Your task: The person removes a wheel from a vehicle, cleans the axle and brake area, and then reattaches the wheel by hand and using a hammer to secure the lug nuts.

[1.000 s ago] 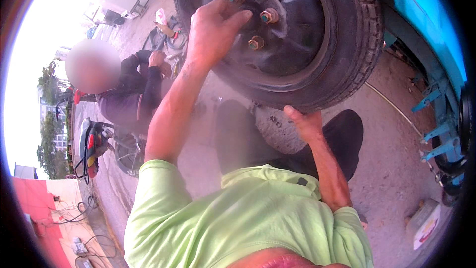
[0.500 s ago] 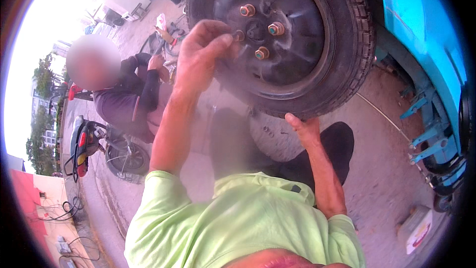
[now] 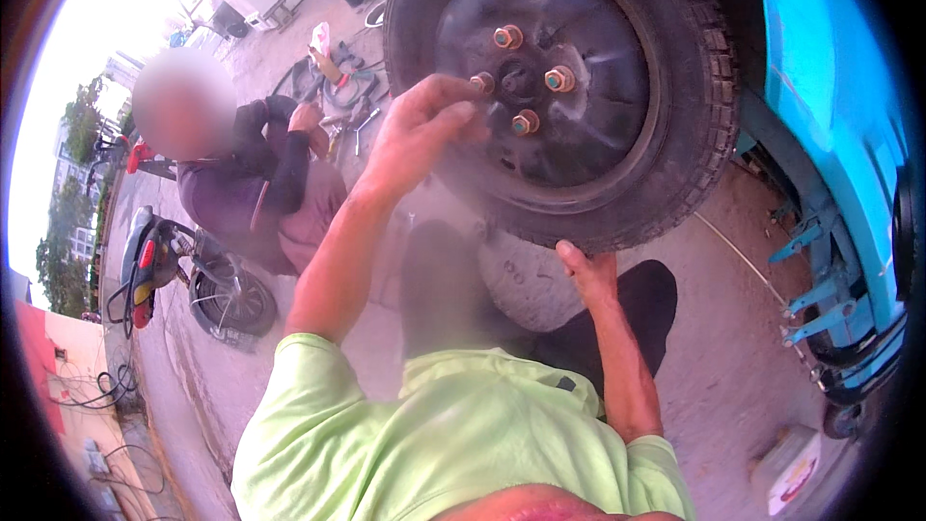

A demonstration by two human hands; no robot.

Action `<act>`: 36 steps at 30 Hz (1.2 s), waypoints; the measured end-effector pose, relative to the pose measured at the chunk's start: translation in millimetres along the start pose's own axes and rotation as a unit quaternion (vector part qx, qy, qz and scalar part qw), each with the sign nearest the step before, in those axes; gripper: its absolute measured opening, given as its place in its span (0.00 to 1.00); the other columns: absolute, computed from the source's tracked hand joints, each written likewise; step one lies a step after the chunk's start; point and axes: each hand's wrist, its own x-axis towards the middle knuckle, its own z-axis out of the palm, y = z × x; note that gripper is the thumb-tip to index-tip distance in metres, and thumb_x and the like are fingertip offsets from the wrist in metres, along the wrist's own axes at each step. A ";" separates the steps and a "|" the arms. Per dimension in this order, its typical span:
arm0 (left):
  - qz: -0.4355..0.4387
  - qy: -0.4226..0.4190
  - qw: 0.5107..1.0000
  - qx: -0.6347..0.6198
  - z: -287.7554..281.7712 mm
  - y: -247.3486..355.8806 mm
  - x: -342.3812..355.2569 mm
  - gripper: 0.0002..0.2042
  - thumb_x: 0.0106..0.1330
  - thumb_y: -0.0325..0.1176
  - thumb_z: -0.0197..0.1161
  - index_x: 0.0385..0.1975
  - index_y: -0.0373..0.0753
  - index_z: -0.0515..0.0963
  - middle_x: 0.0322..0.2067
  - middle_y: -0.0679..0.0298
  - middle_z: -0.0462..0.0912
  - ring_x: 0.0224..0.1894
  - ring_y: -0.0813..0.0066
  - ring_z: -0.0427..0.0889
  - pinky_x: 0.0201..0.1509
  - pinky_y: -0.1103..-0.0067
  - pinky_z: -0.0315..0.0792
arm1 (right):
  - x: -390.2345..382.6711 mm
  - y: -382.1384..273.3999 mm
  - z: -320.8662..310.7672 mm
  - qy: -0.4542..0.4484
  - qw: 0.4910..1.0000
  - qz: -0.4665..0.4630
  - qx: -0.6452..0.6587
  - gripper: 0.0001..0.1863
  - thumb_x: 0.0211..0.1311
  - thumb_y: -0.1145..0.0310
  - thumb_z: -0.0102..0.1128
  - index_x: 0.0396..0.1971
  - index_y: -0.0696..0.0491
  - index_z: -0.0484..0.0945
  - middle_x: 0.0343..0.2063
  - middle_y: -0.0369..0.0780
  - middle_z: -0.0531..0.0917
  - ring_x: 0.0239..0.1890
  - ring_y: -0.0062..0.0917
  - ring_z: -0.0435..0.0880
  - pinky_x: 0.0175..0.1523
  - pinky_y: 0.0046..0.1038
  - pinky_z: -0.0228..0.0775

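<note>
A black steel wheel [image 3: 588, 34] with a treaded tyre [image 3: 704, 58] stands in front of me. Gold-toned lug nuts sit round its hub, among them a top nut [image 3: 507, 37], a right nut [image 3: 558, 78], a lower nut [image 3: 524, 123] and a left nut [image 3: 481, 82]. My left hand [image 3: 420, 125] has its curled, slightly blurred fingers on the left nut. Under the tyre's bottom, my right hand [image 3: 593, 270] grips the rubber, thumb toward me and fingers partly hidden behind it.
At left a co-worker [image 3: 231, 183] crouches, hands [image 3: 307, 121] together. A motorbike [image 3: 154, 270] lies behind them. A wrench [image 3: 360, 130] and hoses [image 3: 318, 72] lie on the ground. A turquoise vehicle body [image 3: 830, 87] borders the right, above a pale container [image 3: 791, 468].
My left hand has moved from the top nut down to the left nut. The wheel appears slightly lower in view; my right hand stays under it.
</note>
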 end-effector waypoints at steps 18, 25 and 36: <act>0.146 0.316 0.937 0.033 -54.2 -82.1 17.9 0.09 0.70 0.27 0.59 0.47 0.32 0.75 0.39 0.61 0.82 0.41 0.72 0.82 0.49 0.73 0.74 | -11.6 -35.5 -26.0 0.112 0.981 -0.152 -0.035 0.50 0.48 0.49 0.77 0.64 0.63 0.63 0.57 0.43 0.73 0.56 0.32 0.71 0.62 0.35 0.59; 0.054 0.419 0.844 -0.331 -89.2 -145.4 68.7 0.09 0.73 0.26 0.53 0.48 0.29 0.70 0.42 0.54 0.79 0.44 0.63 0.81 0.49 0.68 0.76 | 0.3 -56.4 -24.5 0.168 0.935 -0.265 -0.165 0.47 0.53 0.36 0.67 0.58 0.61 0.68 0.42 0.37 0.77 0.33 0.20 0.76 0.31 0.25 0.68; -0.037 0.287 0.856 -0.429 -127.0 -178.7 97.3 0.17 0.79 0.34 0.41 0.53 0.27 0.70 0.52 0.48 0.79 0.52 0.53 0.80 0.63 0.59 0.71 | -3.2 -40.4 -25.8 0.149 0.953 -0.199 -0.170 0.45 0.54 0.35 0.65 0.57 0.60 0.68 0.43 0.39 0.76 0.32 0.21 0.76 0.29 0.25 0.68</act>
